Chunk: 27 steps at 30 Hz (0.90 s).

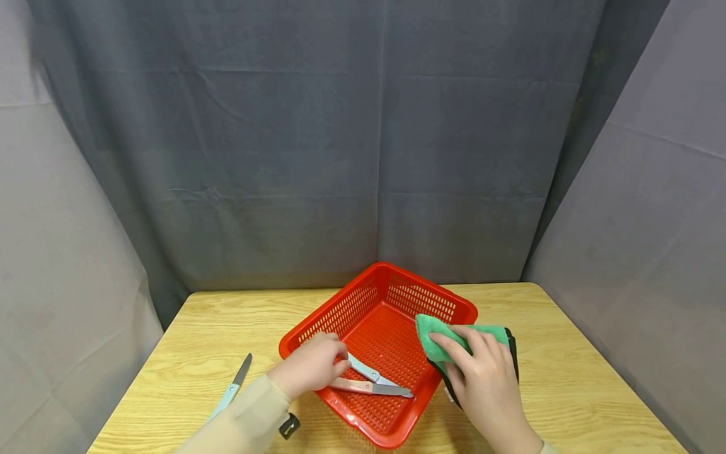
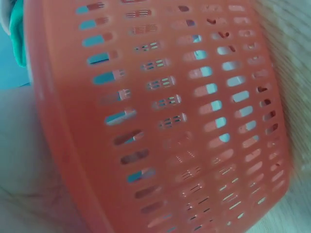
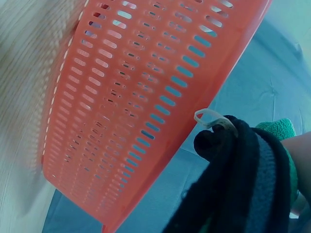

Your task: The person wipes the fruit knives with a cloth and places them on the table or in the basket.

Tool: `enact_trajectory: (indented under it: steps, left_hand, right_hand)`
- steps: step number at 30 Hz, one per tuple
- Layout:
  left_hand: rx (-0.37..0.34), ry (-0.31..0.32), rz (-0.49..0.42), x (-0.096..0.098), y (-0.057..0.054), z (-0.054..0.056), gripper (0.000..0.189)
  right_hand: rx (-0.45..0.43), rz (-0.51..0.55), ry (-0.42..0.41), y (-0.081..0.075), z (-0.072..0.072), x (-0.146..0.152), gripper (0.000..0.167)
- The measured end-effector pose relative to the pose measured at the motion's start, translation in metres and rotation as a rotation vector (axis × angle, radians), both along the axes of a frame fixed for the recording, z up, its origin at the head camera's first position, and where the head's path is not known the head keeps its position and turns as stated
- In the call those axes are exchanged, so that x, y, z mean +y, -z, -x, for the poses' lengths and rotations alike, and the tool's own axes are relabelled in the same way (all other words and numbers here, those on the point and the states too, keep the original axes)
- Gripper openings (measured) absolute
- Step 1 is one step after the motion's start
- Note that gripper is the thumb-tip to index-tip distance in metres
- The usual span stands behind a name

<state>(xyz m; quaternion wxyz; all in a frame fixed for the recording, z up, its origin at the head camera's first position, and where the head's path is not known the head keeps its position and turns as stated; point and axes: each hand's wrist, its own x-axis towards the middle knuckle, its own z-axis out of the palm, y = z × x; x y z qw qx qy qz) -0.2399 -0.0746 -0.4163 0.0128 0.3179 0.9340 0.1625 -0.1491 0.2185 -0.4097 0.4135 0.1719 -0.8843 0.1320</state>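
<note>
My left hand (image 1: 314, 364) reaches over the left rim of a red perforated basket (image 1: 379, 435), fingers bent. Inside lie a pink-handled knife (image 1: 357, 385) and a light-blue-handled knife (image 1: 365, 367), their blades crossing toward the front right. Both handle ends meet or pass behind my left fingers; whether those grip either knife cannot be told. My right hand (image 1: 488, 384) grips a folded green towel (image 1: 429, 334) with black edging just outside the basket's right side. In the right wrist view, the towel's dark edge (image 3: 233, 174) and a white loop (image 3: 210, 118) hang beside the basket wall (image 3: 126, 97).
Another light-blue-handled knife (image 1: 231, 392) lies on the wooden table (image 1: 187, 353), left of the basket, partly covered by my left sleeve (image 1: 249, 413). A small black item (image 1: 289, 426) shows beside that sleeve. Grey curtains (image 1: 283, 157) enclose the table's back and sides.
</note>
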Motion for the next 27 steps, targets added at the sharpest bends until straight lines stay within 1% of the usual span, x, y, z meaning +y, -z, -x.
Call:
enact_trajectory:
  steps: [3,6,8,12,15,19,22,27]
  left_hand:
    - [0.046,0.006,-0.046,-0.002,0.000,0.000,0.012]
    - [0.084,0.003,-0.123,-0.004,-0.002,-0.001,0.010]
    - [0.106,-0.011,-0.180,-0.007,-0.004,-0.003,0.008]
    - [0.154,-0.066,-0.274,-0.013,-0.008,-0.009,0.006]
    - [0.202,-0.119,-0.326,-0.017,-0.013,-0.015,0.008]
    - [0.247,-0.180,-0.390,-0.025,-0.018,-0.022,0.011]
    - [0.277,-0.211,-0.425,-0.032,-0.021,-0.026,0.012]
    - [0.336,-0.244,-0.446,-0.047,-0.023,-0.028,0.013]
  right_hand:
    - [-0.004,0.001,-0.002,0.000,0.000,0.000,0.054]
    - [-0.002,0.002,-0.004,0.000,0.000,0.000,0.054]
    - [0.000,0.002,-0.006,-0.001,0.000,-0.001,0.055]
    - [0.004,0.003,-0.010,-0.002,0.000,-0.001,0.056]
    - [-0.003,0.005,-0.013,-0.003,0.000,-0.002,0.056]
    - [-0.008,0.008,-0.017,-0.004,-0.001,-0.003,0.055]
    - [-0.001,0.010,-0.024,-0.006,-0.001,-0.004,0.055]
    - [0.020,0.015,-0.036,-0.007,-0.001,-0.004,0.057]
